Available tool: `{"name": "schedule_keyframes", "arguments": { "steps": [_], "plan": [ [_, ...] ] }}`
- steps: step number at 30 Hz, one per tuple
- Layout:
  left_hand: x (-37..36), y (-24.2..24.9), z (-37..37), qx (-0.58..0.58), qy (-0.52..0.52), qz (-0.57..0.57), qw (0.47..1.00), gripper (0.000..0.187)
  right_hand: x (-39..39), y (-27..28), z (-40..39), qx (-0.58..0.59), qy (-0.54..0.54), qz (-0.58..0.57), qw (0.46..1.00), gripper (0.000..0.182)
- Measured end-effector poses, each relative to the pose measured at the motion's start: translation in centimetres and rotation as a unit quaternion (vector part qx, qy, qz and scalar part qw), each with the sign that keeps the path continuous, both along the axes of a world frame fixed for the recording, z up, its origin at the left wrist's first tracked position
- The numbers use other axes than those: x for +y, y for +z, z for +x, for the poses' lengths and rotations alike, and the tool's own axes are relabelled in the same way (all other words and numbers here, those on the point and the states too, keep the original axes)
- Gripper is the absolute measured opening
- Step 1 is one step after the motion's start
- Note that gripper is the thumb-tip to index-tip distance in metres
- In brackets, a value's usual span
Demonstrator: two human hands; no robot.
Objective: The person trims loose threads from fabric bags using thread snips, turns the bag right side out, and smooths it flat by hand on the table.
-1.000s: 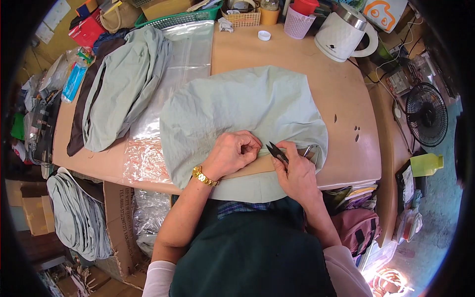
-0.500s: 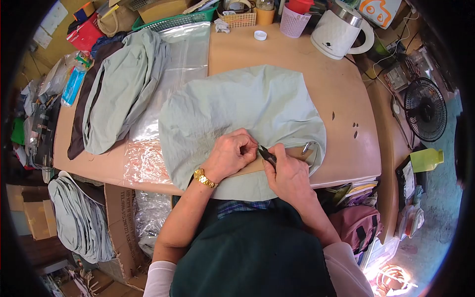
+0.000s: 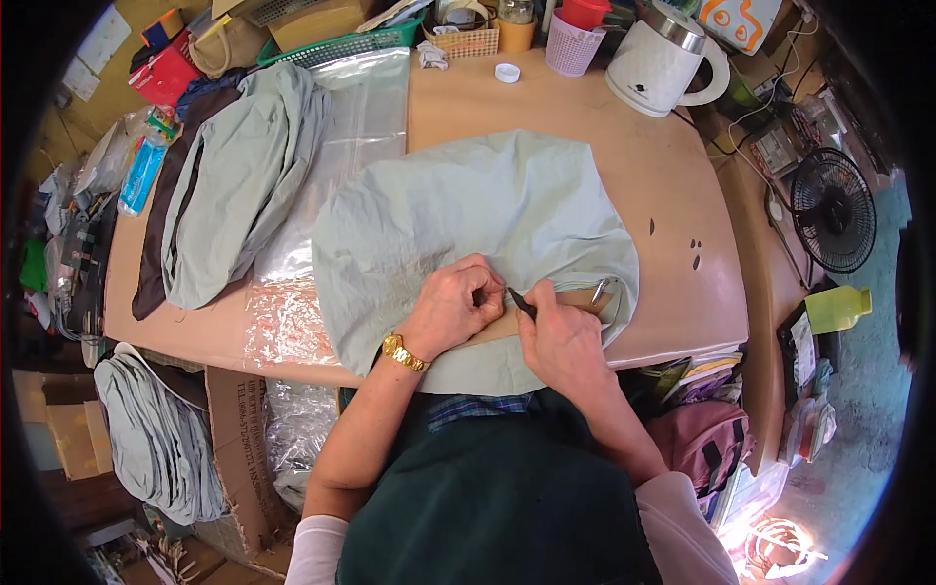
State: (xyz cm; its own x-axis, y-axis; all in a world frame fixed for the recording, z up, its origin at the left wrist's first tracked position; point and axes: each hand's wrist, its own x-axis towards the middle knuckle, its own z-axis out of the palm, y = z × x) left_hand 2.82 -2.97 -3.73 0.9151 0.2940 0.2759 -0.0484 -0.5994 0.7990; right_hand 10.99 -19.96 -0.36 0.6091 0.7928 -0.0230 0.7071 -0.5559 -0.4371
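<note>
The pale green garment [image 3: 478,219] is lying spread flat near the table's [image 3: 673,185] front edge, so its hem faces the person. The left hand [image 3: 450,307] is pinching the fabric at the seam, its grip pressed together to keep the cloth taut. The right hand [image 3: 563,331] is closing its grip around small black thread snips [image 3: 520,302], their tips pointing at the pinched spot just beside the left fingers.

Home sewing workshop, stacked garments [image 3: 234,180], cluttered worktable [image 3: 585,127], kettle [image 3: 663,63]
</note>
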Motion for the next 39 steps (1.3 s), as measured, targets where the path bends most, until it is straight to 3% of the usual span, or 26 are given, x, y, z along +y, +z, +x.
{"name": "schedule_keyframes", "arguments": {
  "steps": [3, 13, 15, 21, 26, 33, 34, 35, 36, 37, 39],
  "plan": [
    [0.2, 0.1, -0.1, 0.016, -0.001, -0.019, 1.000, 0.008, -0.9, 0.3, 0.7, 0.054, 0.014, 0.068, 0.996, 0.025],
    [-0.1, -0.3, 0.1, -0.062, -0.005, -0.008, 0.998, 0.008, -1.2, 0.4, 1.7, 0.097, 0.029, 0.093, 0.990, 0.024],
    [-0.1, -0.3, 0.1, -0.067, -0.007, -0.004, 0.998, 0.008, -1.3, -0.4, 2.0, 0.080, 0.058, 0.136, 0.986, 0.024],
    [-0.2, -0.4, -0.2, -0.084, -0.007, 0.068, 0.994, 0.014, -0.9, -0.8, 0.9, -0.007, 0.044, 0.112, 0.993, 0.023],
    [-0.5, -0.2, 0.0, -0.129, 0.006, 0.161, 0.978, 0.018, -0.8, -1.7, 1.4, 0.013, 0.055, 0.122, 0.991, 0.023],
    [-0.4, 0.0, 0.1, -0.166, 0.004, 0.157, 0.973, 0.020, -0.2, -2.0, 1.4, 0.000, 0.080, 0.133, 0.988, 0.019],
    [-0.2, 0.3, -0.2, -0.191, 0.055, 0.113, 0.973, 0.017, -0.3, -1.7, 1.6, -0.001, 0.080, 0.134, 0.988, 0.019],
    [-0.1, 0.8, -0.7, -0.215, 0.107, 0.067, 0.968, 0.014, -0.4, -1.3, 1.9, 0.077, 0.051, 0.125, 0.988, 0.020],
    [-0.5, 1.9, -1.4, -0.248, 0.167, -0.052, 0.953, 0.009, -0.4, -0.9, 2.2, 0.154, 0.022, 0.116, 0.981, 0.022],
    [-1.1, 2.9, -2.6, -0.274, 0.221, -0.170, 0.920, 0.007, -0.8, -0.7, 2.6, 0.154, 0.022, 0.117, 0.981, 0.022],
    [0.6, 3.6, -7.9, -0.261, 0.275, -0.308, 0.873, 0.016, -2.1, -0.4, 3.5, 0.298, 0.052, 0.178, 0.936, 0.033]
  ]
}}
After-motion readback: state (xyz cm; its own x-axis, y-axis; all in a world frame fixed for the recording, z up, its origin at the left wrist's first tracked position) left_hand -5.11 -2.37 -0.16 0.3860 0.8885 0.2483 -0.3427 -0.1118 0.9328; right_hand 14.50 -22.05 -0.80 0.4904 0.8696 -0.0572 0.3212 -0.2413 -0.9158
